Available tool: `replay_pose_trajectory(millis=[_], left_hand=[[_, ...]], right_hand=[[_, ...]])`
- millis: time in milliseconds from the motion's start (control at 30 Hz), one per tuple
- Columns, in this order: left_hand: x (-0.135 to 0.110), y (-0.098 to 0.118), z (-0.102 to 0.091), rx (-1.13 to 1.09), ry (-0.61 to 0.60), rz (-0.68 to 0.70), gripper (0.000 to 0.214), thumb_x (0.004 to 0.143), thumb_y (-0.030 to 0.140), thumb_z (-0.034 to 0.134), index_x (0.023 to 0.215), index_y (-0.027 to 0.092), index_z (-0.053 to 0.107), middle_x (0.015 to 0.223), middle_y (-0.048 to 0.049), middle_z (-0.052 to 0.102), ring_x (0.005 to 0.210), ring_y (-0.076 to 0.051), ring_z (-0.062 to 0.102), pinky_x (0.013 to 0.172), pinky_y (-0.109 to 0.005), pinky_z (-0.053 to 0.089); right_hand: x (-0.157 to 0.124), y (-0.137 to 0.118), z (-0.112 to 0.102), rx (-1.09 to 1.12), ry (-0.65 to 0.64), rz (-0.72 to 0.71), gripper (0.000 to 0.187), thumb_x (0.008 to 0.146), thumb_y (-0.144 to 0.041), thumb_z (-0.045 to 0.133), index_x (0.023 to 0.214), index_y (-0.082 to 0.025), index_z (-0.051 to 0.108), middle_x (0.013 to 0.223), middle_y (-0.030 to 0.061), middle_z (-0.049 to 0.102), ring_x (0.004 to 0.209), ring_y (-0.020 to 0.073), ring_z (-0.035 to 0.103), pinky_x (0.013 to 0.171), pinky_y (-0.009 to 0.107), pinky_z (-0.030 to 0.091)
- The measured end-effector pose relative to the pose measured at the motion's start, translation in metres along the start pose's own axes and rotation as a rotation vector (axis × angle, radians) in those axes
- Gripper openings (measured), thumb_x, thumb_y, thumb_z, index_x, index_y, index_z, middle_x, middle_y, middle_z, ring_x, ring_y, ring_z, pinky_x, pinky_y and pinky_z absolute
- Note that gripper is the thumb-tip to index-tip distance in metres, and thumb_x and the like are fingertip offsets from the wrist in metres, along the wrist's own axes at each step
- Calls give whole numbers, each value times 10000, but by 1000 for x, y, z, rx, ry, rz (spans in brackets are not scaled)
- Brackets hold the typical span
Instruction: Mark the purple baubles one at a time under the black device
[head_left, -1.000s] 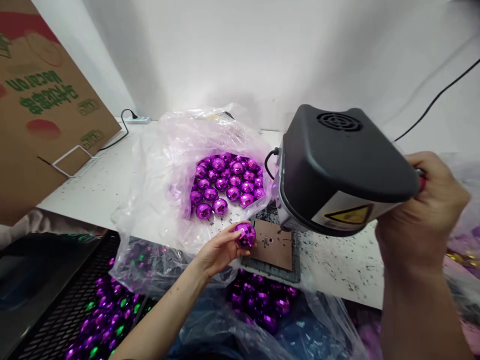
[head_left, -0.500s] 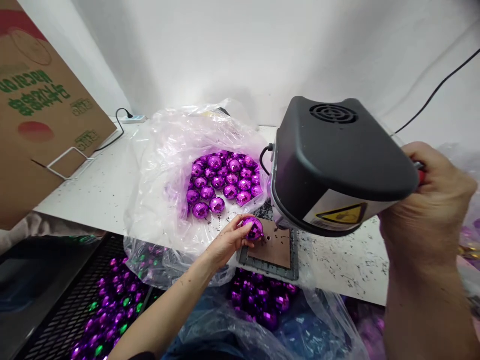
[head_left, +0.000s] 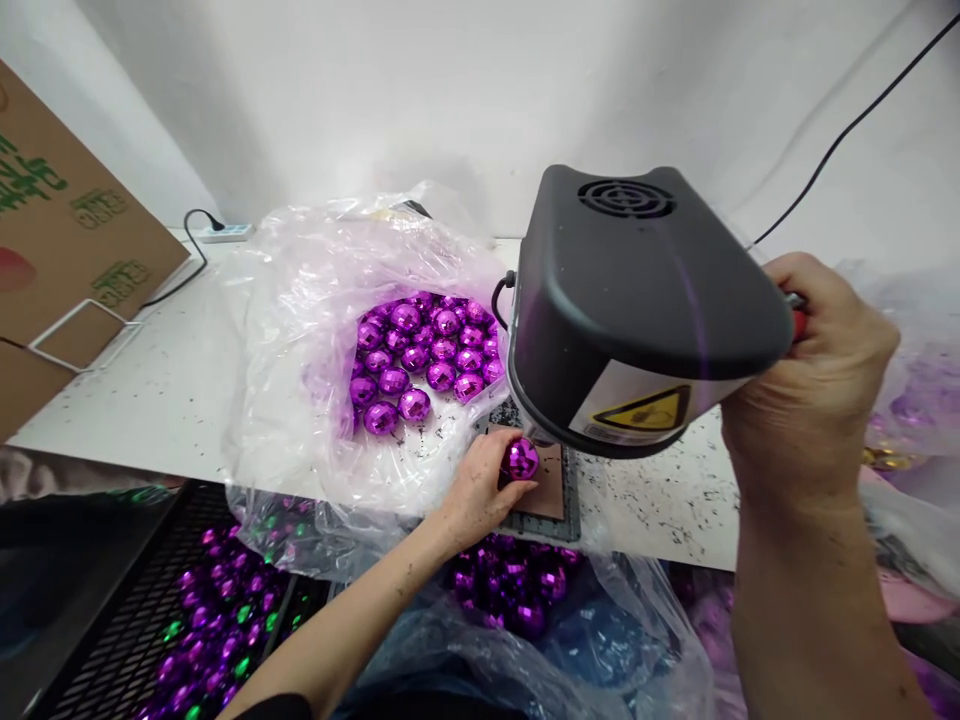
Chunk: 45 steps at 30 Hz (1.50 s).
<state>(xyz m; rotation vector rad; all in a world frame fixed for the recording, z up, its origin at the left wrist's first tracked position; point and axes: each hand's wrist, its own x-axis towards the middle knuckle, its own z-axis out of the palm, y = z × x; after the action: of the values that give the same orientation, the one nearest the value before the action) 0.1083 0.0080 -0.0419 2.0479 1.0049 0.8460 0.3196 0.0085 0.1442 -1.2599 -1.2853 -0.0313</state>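
Note:
Between the thumb and fingers of my left hand (head_left: pixel 480 480) is a shiny purple faceted ball (head_left: pixel 523 459). It is held over the brown plate (head_left: pixel 546 494) of a small press, under the machine's head. My right hand (head_left: pixel 821 350) is wrapped round a red-ended handle (head_left: pixel 798 318) at the right of the black machine housing (head_left: pixel 637 290), which has a round vent and a yellow warning label. The housing hides the upper part of the plate. Left of the press, many purple balls (head_left: pixel 416 350) lie in an open clear plastic bag (head_left: pixel 285 340).
A cardboard box (head_left: pixel 82 240) and a white wire stand (head_left: pixel 82 335) are at the left, near a power strip (head_left: pixel 227 233). Below the table edge hang a bag of purple balls (head_left: pixel 517 590) and a black mesh crate (head_left: pixel 112 620) with purple and green balls. Dark flecks litter the white table (head_left: pixel 660 510).
My left hand has brought the purple ball further in over the plate, under the machine's head. My right hand stays on the handle. The whole view has shifted a little.

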Motion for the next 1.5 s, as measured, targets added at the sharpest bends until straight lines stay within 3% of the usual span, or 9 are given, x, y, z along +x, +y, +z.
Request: replay_pose_trajectory(millis=[167, 367, 633, 867, 1133, 1367, 1433, 1500], left_hand=[[-3, 2, 10, 127, 0, 23, 474, 858, 226, 725, 1303, 217, 562, 1309, -128, 635, 1233, -325, 569, 1058, -498, 454], [3, 2, 9, 65, -105, -5, 295, 928, 311, 641, 1210, 223, 622, 1292, -125, 645, 1255, -321, 555, 1116, -539, 405], [7, 4, 13, 37, -90, -42, 402, 888, 308, 669, 1280, 240, 615, 1277, -112, 654, 1267, -328, 550, 1192, -601, 325], [8, 2, 16, -43, -35, -35, 372, 859, 295, 700, 1228, 263, 666, 1213, -106, 677, 1210, -339, 575, 1167, -616, 357], [8, 8, 10, -43, -70, -45, 340, 913, 351, 650, 1237, 248, 647, 1217, -110, 668, 1234, -321, 568, 1206, -588, 306], [9, 8, 12, -15, -45, -62, 359, 879, 337, 663, 1215, 218, 617, 1183, -119, 668, 1207, -319, 584, 1252, -614, 189], [9, 7, 12, -1, -35, -46, 371, 875, 343, 654, 1217, 211, 599, 1161, -113, 667, 1199, -312, 586, 1263, -614, 151], [9, 7, 12, 8, -36, -32, 377, 877, 351, 639, 1220, 204, 581, 1154, -109, 664, 1197, -307, 584, 1265, -616, 139]], right_hand=[[-1, 0, -1, 12, -4, 16, 255, 847, -355, 670, 735, -138, 596, 640, -16, 301, 605, 19, 283, 511, 139, 196], [-3, 1, -3, 16, -3, 24, 213, 843, -332, 670, 757, -147, 605, 663, -14, 391, 629, 25, 349, 540, 151, 262], [-5, 0, -1, -29, 18, 15, 132, 838, -274, 600, 783, -154, 596, 689, -26, 483, 626, 33, 401, 577, 207, 281], [-3, -3, -2, -25, 4, 33, 191, 817, -330, 632, 753, -154, 591, 655, -20, 393, 612, 40, 357, 545, 201, 241], [-6, 1, 0, -24, 42, 17, 178, 846, -319, 617, 787, -153, 594, 658, -26, 406, 618, 41, 399, 568, 215, 276], [-15, -1, 5, -164, 176, -143, 250, 939, -347, 593, 780, -153, 591, 692, -22, 507, 642, 43, 431, 600, 220, 305], [-26, -2, 1, -225, 242, -216, 213, 933, -289, 628, 778, -147, 592, 704, -20, 513, 647, 39, 448, 608, 214, 330], [-43, -1, -7, -217, 208, -258, 179, 923, -221, 630, 772, -137, 588, 696, -15, 499, 627, 33, 448, 596, 209, 339]])
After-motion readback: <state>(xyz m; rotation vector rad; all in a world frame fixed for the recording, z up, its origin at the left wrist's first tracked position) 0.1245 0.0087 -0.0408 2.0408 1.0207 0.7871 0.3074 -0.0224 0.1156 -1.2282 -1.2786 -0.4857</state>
